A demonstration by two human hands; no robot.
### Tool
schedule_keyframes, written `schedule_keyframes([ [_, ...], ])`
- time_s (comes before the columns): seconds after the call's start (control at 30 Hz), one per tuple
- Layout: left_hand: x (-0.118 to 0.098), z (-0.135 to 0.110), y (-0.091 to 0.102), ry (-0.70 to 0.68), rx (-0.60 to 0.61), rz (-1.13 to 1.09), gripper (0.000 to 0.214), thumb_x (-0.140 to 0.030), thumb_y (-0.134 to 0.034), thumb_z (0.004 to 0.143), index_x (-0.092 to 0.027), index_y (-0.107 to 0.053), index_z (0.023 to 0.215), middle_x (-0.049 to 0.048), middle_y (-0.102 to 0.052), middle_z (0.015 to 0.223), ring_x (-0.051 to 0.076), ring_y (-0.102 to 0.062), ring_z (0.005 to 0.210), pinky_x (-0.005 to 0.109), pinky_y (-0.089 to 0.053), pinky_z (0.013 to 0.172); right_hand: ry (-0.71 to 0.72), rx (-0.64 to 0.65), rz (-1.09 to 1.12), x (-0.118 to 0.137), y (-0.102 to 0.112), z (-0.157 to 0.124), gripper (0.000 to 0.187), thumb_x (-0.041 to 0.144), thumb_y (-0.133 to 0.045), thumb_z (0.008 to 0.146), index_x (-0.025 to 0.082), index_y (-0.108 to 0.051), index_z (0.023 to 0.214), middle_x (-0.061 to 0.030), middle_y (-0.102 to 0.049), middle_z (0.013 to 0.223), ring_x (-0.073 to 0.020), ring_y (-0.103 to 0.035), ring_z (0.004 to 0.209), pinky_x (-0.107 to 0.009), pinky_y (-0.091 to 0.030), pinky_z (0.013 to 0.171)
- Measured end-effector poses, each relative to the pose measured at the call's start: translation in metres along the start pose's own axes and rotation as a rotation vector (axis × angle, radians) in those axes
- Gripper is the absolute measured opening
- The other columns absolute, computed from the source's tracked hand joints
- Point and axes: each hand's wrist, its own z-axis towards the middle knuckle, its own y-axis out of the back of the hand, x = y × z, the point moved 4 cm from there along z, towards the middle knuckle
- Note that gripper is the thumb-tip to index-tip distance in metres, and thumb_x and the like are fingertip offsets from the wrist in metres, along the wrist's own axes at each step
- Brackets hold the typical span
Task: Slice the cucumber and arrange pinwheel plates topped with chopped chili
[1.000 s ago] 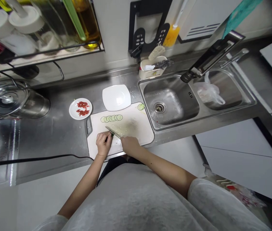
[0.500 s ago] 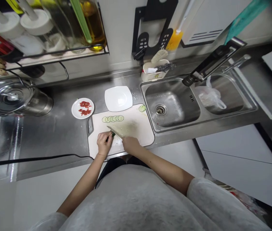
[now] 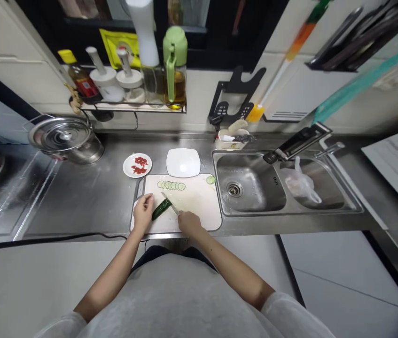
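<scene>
A white cutting board (image 3: 199, 206) lies on the steel counter beside the sink. On it rests a dark green cucumber piece (image 3: 160, 209), with a row of several cucumber slices (image 3: 171, 185) along the far edge and one end slice (image 3: 210, 180) at the far right corner. My right hand (image 3: 189, 222) is closed round the handle of a knife (image 3: 169, 203) whose blade points at the cucumber's far end. My left hand (image 3: 143, 212) rests at the board's left edge, just left of the cucumber, fingers loosely curled; I cannot see them gripping it.
Beyond the board stand an empty square white plate (image 3: 183, 162) and a small round dish of red pieces (image 3: 137, 165). A lidded steel pot (image 3: 66, 139) is at the left, a double sink (image 3: 251, 188) with a plastic bag (image 3: 299, 183) at the right. A bottle rack (image 3: 131, 105) hangs on the wall.
The view has tilted up and pulled back. My left hand has come off the cucumber and slid to the left, so the cucumber piece now shows uncovered. The knife still points at it.
</scene>
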Motion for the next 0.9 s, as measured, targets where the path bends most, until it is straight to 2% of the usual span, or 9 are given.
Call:
schedule_keyframes([
  [0.1,-0.011,-0.011,-0.011,-0.119,0.182,0.2,0.043,-0.039,-0.067,0.074,-0.023,-0.06,0.114,0.0086,-0.065,0.107,0.025,-0.059,0.099,0.038,-0.048,0.086,-0.011,-0.023,-0.018,0.002,0.0,-0.003,0.031,0.022,-0.035,0.094,0.013,-0.059,0.112,-0.0145,-0.068,0.101,-0.0218,-0.065,0.096,-0.03,-0.047,0.075],
  [0.2,-0.019,-0.02,-0.023,-0.131,0.22,0.295,0.039,-0.026,-0.067,0.072,-0.024,-0.061,0.111,0.008,-0.064,0.103,0.027,-0.058,0.101,0.04,-0.046,0.088,-0.022,-0.049,-0.024,0.003,0.002,-0.006,0.031,0.024,-0.035,0.095,0.014,-0.058,0.112,-0.0137,-0.068,0.103,-0.0208,-0.065,0.095,-0.029,-0.045,0.075],
  [0.37,-0.011,-0.016,-0.022,-0.017,0.117,0.156,0.035,-0.022,-0.064,0.072,-0.024,-0.061,0.106,0.0054,-0.065,0.1,0.024,-0.06,0.096,0.036,-0.047,0.085,-0.009,-0.12,-0.018,-0.003,0.007,-0.014,0.031,0.029,-0.035,0.095,0.016,-0.06,0.109,-0.0112,-0.069,0.105,-0.0197,-0.064,0.097,-0.025,-0.043,0.073],
  [0.53,0.011,0.008,0.004,0.126,-0.14,0.119,0.037,-0.027,-0.065,0.071,-0.022,-0.061,0.108,0.0065,-0.066,0.095,0.023,-0.062,0.089,0.034,-0.048,0.081,-0.048,-0.204,-0.027,-0.019,0.011,-0.025,0.035,0.027,-0.028,0.097,0.018,-0.06,0.109,-0.0093,-0.07,0.1,-0.019,-0.065,0.094,-0.024,-0.041,0.069],
  [0.63,0.02,0.028,0.016,0.209,-0.237,0.183,0.038,-0.029,-0.065,0.071,-0.022,-0.061,0.109,0.0073,-0.066,0.095,0.023,-0.062,0.089,0.034,-0.047,0.08,-0.069,-0.23,-0.019,-0.027,0.013,-0.031,0.035,0.028,-0.027,0.097,0.019,-0.061,0.104,-0.0088,-0.071,0.098,-0.0194,-0.065,0.092,-0.024,-0.041,0.067],
  [0.77,0.024,0.048,0.021,0.304,-0.277,0.25,0.037,-0.031,-0.066,0.071,-0.024,-0.062,0.108,0.0076,-0.067,0.098,0.024,-0.062,0.092,0.035,-0.045,0.08,-0.08,-0.247,-0.008,-0.037,0.014,-0.034,0.035,0.029,-0.027,0.098,0.02,-0.061,0.102,-0.0075,-0.071,0.096,-0.0193,-0.066,0.091,-0.023,-0.04,0.066],
  [0.9,0.023,0.06,0.017,0.371,-0.254,0.273,0.038,-0.032,-0.066,0.072,-0.024,-0.061,0.109,0.0087,-0.067,0.102,0.026,-0.061,0.096,0.036,-0.044,0.081,-0.07,-0.252,-0.008,-0.043,0.012,-0.034,0.036,0.027,-0.025,0.098,0.019,-0.061,0.101,-0.0077,-0.072,0.094,-0.019,-0.066,0.09,-0.023,-0.041,0.067],
])
